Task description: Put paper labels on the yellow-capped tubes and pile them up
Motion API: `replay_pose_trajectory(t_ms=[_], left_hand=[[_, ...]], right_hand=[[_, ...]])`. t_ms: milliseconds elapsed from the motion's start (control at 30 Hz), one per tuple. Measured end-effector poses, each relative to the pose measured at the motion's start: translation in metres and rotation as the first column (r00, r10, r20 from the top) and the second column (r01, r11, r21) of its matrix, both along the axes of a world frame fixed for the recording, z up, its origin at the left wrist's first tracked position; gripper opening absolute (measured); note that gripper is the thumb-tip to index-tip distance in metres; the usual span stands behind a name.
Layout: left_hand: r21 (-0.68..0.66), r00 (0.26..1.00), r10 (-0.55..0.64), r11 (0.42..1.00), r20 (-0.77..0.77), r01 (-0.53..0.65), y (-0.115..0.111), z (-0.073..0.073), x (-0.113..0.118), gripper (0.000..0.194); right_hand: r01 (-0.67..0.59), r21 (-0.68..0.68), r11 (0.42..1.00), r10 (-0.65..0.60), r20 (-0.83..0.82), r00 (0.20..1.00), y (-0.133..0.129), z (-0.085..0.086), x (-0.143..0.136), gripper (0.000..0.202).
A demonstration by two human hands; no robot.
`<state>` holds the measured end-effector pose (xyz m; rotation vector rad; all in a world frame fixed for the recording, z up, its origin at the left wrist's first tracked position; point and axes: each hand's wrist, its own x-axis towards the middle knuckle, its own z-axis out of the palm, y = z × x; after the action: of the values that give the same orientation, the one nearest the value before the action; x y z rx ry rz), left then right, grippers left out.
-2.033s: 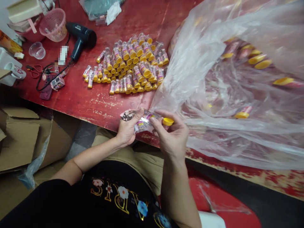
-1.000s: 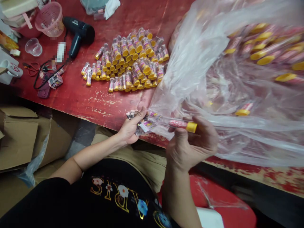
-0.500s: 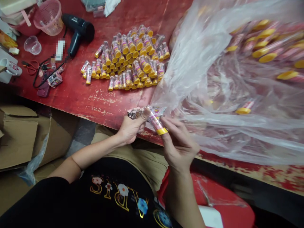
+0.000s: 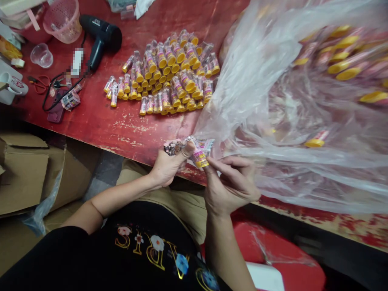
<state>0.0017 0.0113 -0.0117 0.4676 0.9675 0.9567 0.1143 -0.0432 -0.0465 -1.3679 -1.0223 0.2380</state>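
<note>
My left hand (image 4: 167,165) is closed on a small yellow-capped tube (image 4: 198,155) with pink printed wrapping, the thumb lying along its far end. A bundle of printed film wrappers (image 4: 173,147) sticks out of the same hand. More printed film (image 4: 206,145) shows just behind the tube. The thumb and forefinger of my right hand (image 4: 228,184) pinch the tube's near, yellow end, where printing now shows over the yellow. Beyond both hands, a pile of similar wrapped tubes (image 4: 166,76) lies on the red table (image 4: 136,133).
A large clear plastic bag (image 4: 251,101) with several yellow-capped tubes (image 4: 317,139) covers the table's right side. At the back left are a hair dryer (image 4: 101,38), a pink basket (image 4: 62,20), scissors (image 4: 41,85) and a mug (image 4: 12,85). Cardboard boxes (image 4: 24,173) stand below left.
The tube sits farther into its printed film, and its plain yellow cap now has printing over it. My right hand has turned slightly and stays at that end. My left hand has barely moved.
</note>
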Motion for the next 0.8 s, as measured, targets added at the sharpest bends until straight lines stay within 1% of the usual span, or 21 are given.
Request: replay_pose_trajectory(t_ms=[100, 200, 300, 367, 433, 500, 533, 567, 600, 633, 667, 700, 733, 767, 800], left_hand=[[-0.002, 1.000, 0.019, 1.000, -0.001, -0.019, 0.003, -0.002, -0.001, 0.074], [-0.030, 1.000, 0.026, 0.999, 0.015, -0.026, 0.009, -0.004, -0.006, 0.074], [-0.062, 0.998, 0.056, 0.997, 0.041, -0.053, 0.019, -0.007, -0.016, 0.072], [-0.100, 0.991, 0.133, 0.987, 0.027, -0.130, 0.027, -0.009, -0.025, 0.067], [-0.142, 0.973, 0.230, 0.963, -0.012, -0.229, 0.035, -0.011, -0.034, 0.058], [-0.165, 0.951, 0.306, 0.937, -0.046, -0.309, 0.041, -0.013, -0.043, 0.049], [-0.163, 0.941, 0.333, 0.927, -0.058, -0.338, 0.043, -0.014, -0.047, 0.048], [-0.153, 0.932, 0.356, 0.919, -0.068, -0.362, 0.045, -0.016, -0.050, 0.047], [-0.137, 0.924, 0.374, 0.914, -0.077, -0.381, 0.046, -0.018, -0.053, 0.047], [-0.117, 0.918, 0.387, 0.911, -0.087, -0.395, 0.047, -0.020, -0.055, 0.047], [-0.093, 0.914, 0.393, 0.911, -0.097, -0.402, 0.047, -0.022, -0.057, 0.047], [-0.064, 0.912, 0.395, 0.913, -0.108, -0.402, 0.047, -0.025, -0.057, 0.047], [-0.030, 0.914, 0.389, 0.918, -0.120, -0.395, 0.046, -0.027, -0.057, 0.047], [0.013, 0.918, 0.375, 0.926, -0.132, -0.376, 0.044, -0.029, -0.056, 0.047], [0.070, 0.923, 0.358, 0.934, -0.145, -0.351, 0.042, -0.031, -0.055, 0.047]], right_hand=[[-0.018, 0.002, 1.000, 0.018, -0.019, 1.000, 0.003, -0.005, -0.002, 0.017], [-0.040, -0.025, 0.999, 0.038, -0.105, 0.994, 0.007, -0.008, -0.006, 0.015], [-0.087, -0.056, 0.995, 0.074, -0.199, 0.977, 0.026, -0.011, -0.012, 0.014], [-0.100, -0.044, 0.994, 0.089, -0.197, 0.976, 0.054, -0.015, -0.016, 0.015], [-0.097, -0.014, 0.995, 0.094, -0.131, 0.987, 0.093, -0.021, -0.018, 0.019], [-0.083, -0.008, 0.996, 0.083, 0.006, 0.996, 0.135, -0.029, -0.019, 0.021], [-0.078, -0.026, 0.997, 0.080, 0.098, 0.992, 0.153, -0.032, -0.018, 0.021], [-0.077, -0.059, 0.995, 0.087, 0.196, 0.977, 0.167, -0.034, -0.017, 0.019], [-0.083, -0.097, 0.992, 0.107, 0.287, 0.952, 0.175, -0.035, -0.017, 0.018], [-0.094, -0.128, 0.987, 0.134, 0.351, 0.927, 0.178, -0.035, -0.016, 0.017], [-0.111, -0.151, 0.982, 0.161, 0.378, 0.912, 0.175, -0.033, -0.015, 0.017], [-0.138, -0.168, 0.976, 0.191, 0.360, 0.913, 0.166, -0.030, -0.015, 0.019], [-0.176, -0.182, 0.967, 0.224, 0.293, 0.929, 0.154, -0.027, -0.016, 0.021], [-0.233, -0.200, 0.952, 0.269, 0.181, 0.946, 0.140, -0.023, -0.016, 0.024], [-0.309, -0.219, 0.925, 0.325, 0.039, 0.945, 0.125, -0.018, -0.017, 0.027]])
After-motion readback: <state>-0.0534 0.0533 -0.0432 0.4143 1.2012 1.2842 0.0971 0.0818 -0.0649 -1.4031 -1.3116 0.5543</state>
